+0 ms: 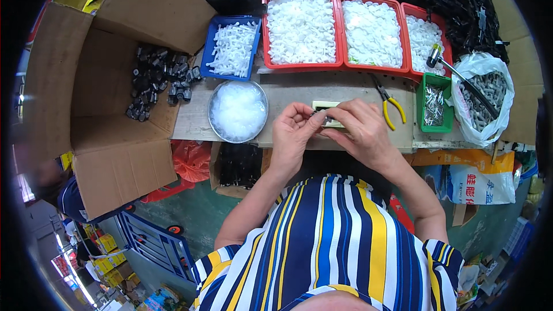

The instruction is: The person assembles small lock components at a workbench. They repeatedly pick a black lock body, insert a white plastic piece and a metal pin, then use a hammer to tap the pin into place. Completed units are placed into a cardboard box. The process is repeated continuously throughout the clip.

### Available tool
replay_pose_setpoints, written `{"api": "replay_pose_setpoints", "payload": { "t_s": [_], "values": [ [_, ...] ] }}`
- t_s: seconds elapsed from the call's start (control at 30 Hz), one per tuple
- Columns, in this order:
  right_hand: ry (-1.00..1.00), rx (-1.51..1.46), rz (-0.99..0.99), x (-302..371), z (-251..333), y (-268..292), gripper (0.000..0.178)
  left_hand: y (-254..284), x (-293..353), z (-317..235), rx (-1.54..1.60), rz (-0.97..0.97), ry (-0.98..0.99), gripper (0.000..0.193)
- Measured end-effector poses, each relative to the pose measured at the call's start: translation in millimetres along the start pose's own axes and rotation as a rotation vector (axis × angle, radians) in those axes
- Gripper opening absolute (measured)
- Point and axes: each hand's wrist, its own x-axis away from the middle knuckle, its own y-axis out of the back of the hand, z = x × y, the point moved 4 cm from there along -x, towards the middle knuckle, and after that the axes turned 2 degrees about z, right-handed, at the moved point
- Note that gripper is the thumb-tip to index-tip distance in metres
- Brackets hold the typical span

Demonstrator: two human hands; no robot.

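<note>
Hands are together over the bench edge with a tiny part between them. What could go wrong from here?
1. The small part, pinched between left hand and right hand near the bench edge, could slip and fall to the floor.
2. The round metal bowl of clear pieces overhangs that edge; a left-elbow nudge might tip it.
3. The yellow-handled pliers lie close to the right hand and could get knocked.

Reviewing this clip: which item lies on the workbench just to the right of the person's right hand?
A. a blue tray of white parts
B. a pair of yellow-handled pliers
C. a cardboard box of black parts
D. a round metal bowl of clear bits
B: the yellow-handled pliers lie on the workbench just right of the right hand, between it and the small green bin; the bowl, blue tray and box all sit to the left.
</note>
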Motion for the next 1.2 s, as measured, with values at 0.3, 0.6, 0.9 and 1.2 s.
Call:
{"api": "replay_pose_setpoints", "payload": {
  "t_s": [0.3,0.6,0.9,1.2],
  "values": [
    [-0.077,-0.129,0.059,2.5,-32.3,-16.2,0.024,16.8,-14.2,3.7,-0.178,-0.115,-0.037,0.018],
    [-0.061,-0.041,0.13,-1.7,-35.4,-25.9,0.022,20.6,-24.8,22.3,-0.442,0.006,-0.062,0.019],
    [-0.111,-0.128,0.047,19.1,-49.4,-11.3,0.028,11.1,-27.2,13.5,-0.709,0.016,-0.185,0.014],
    [-0.337,0.179,-0.28,59.3,-95.8,77.5,0.018,9.3,-37.9,2.8,-0.933,0.084,-0.114,0.014]
  ]
}}
